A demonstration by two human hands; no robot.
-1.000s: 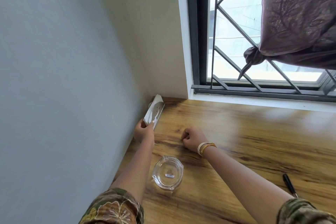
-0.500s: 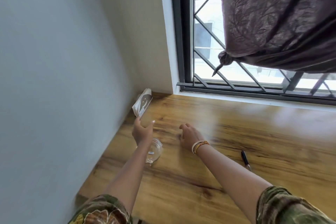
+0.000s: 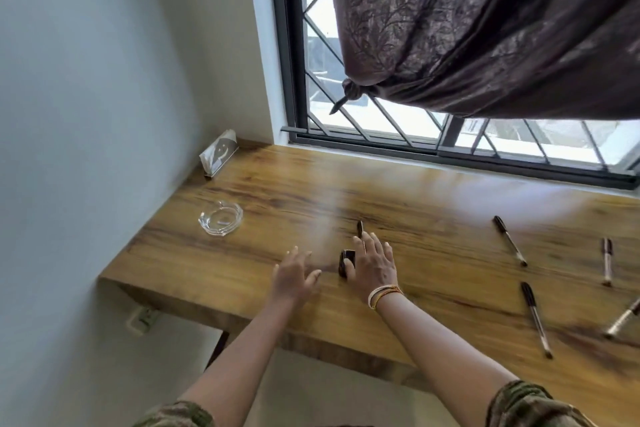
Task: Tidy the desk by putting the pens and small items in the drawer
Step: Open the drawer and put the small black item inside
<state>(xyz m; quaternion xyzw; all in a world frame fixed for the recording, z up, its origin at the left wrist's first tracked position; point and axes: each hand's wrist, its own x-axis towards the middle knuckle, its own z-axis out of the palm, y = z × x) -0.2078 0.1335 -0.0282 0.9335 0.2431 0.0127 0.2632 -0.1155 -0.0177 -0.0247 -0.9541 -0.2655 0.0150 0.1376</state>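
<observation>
Pens lie scattered toward the right end of the wooden desk (image 3: pixel 415 204): one black pen (image 3: pixel 509 245) angled near the middle of that stretch, a second (image 3: pixel 535 318) closer to the front edge, a shorter one (image 3: pixel 606 261) further right, and a silvery one (image 3: pixel 623 319) cut off by the right border of the view. None has reached a drawer, and no drawer shows anywhere in view, so the tidying looks barely begun.

Nearer the middle of the desk, the right hand (image 3: pixel 374 265) lies flat with fingers straight and spread, and grips nothing. A small dark item (image 3: pixel 347 262) sits by its thumb side, touching or nearly so; motion blur keeps me from saying which. Another small dark piece (image 3: pixel 360 228) stands just beyond the fingertips. My guess is the hand is coming down to gather these two, since they are the nearest loose things.

The left hand (image 3: pixel 294 274) hovers just to the left, fingers loosely spread and empty, probably ready to help corral the small bits.

Further out, a clear glass ashtray (image 3: pixel 220 218) rests toward the left edge, and a white card stand (image 3: pixel 219 157) leans in the back left corner against the wall. A knotted dark curtain (image 3: pixel 485 31) hangs over the barred window (image 3: pixel 318 80) behind the desk.
</observation>
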